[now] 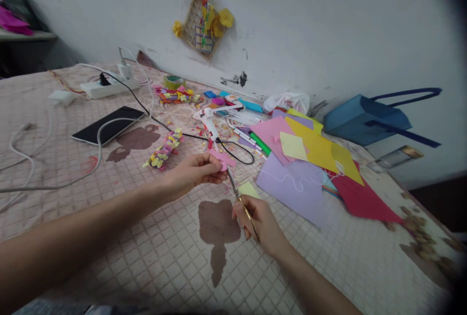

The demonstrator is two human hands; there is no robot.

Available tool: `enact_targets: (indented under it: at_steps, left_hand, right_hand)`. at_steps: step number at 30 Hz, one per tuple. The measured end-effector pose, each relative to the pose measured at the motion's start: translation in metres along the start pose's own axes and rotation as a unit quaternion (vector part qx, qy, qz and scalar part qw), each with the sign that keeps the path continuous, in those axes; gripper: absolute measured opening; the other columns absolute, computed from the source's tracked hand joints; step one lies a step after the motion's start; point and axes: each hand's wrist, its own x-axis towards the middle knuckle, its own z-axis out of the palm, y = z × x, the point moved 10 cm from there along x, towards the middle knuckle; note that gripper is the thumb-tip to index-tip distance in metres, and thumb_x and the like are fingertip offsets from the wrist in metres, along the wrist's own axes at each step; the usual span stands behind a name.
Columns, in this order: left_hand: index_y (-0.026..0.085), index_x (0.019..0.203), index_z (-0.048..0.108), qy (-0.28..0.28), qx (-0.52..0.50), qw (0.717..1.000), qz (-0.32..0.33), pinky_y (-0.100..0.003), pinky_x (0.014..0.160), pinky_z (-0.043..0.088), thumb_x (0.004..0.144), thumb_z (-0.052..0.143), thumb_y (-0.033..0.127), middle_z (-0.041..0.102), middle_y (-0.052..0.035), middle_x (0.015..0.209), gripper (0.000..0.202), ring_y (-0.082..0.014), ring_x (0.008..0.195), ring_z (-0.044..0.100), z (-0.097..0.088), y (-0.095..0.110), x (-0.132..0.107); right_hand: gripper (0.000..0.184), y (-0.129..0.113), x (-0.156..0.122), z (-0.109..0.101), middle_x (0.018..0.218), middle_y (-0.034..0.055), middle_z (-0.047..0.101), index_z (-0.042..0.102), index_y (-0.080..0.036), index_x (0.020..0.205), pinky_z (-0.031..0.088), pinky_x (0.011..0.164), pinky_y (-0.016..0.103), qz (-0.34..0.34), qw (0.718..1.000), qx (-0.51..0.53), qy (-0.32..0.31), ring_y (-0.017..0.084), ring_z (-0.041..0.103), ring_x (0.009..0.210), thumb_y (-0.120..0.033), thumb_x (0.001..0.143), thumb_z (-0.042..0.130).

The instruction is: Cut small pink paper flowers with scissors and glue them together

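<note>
Left hand pinched pink paper; right hand gripped scissors right beside it. Likely cutting step; next snip needed steady paper.

The left hand holds pink paper at the tip of scissors in the right hand.
</note>
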Motion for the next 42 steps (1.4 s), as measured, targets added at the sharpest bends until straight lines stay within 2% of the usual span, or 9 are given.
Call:
enact_targets:
  at_steps: [19,29,35,42]
  left_hand:
    - [0.012,0.074,0.057,0.001,-0.001,1.000,-0.009,-0.026,0.073,0.047,0.075,0.063,0.023,0.067,-0.0050,0.076,0.013,-0.0117,0.072,0.062,0.0000,-0.0005,-0.0002]
    - [0.013,0.077,0.058,0.002,0.006,1.000,-0.012,-0.026,0.072,0.047,0.075,0.064,0.027,0.067,-0.0051,0.078,0.015,-0.0113,0.071,0.062,-0.0017,-0.0023,0.0003]
    - [0.011,0.076,0.057,0.015,0.007,0.999,-0.030,-0.024,0.071,0.047,0.073,0.066,0.024,0.067,-0.0051,0.077,0.015,-0.0105,0.069,0.062,-0.0025,-0.0058,0.0001]
    - [0.012,0.077,0.057,0.015,-0.015,1.000,-0.019,-0.025,0.071,0.048,0.075,0.064,0.023,0.067,-0.0051,0.078,0.013,-0.0114,0.071,0.063,-0.0051,-0.0059,0.0016]
  right_hand:
    - [0.040,0.0063,0.0011,-0.0010,0.045,-0.0068,0.035,0.048,-0.017,0.062,0.023,0.038,0.020,0.014,1.000,-0.004,0.004,0.007,0.033,0.038,-0.051,0.083,0.042]
    - [0.040,0.0078,0.0010,-0.0034,0.049,-0.0058,0.038,0.048,-0.016,0.063,0.023,0.039,0.020,0.003,1.000,-0.023,0.018,0.006,0.034,0.040,-0.050,0.083,0.042]
    - [0.038,0.0073,0.0012,-0.0033,0.046,-0.0067,0.035,0.049,-0.016,0.064,0.023,0.040,0.020,-0.002,1.000,-0.023,0.018,0.007,0.033,0.040,-0.047,0.084,0.043]
    - [0.037,0.0061,0.0009,-0.0039,0.047,-0.0060,0.037,0.050,-0.016,0.063,0.022,0.040,0.020,-0.006,0.999,-0.029,0.020,0.007,0.034,0.041,-0.046,0.084,0.043]
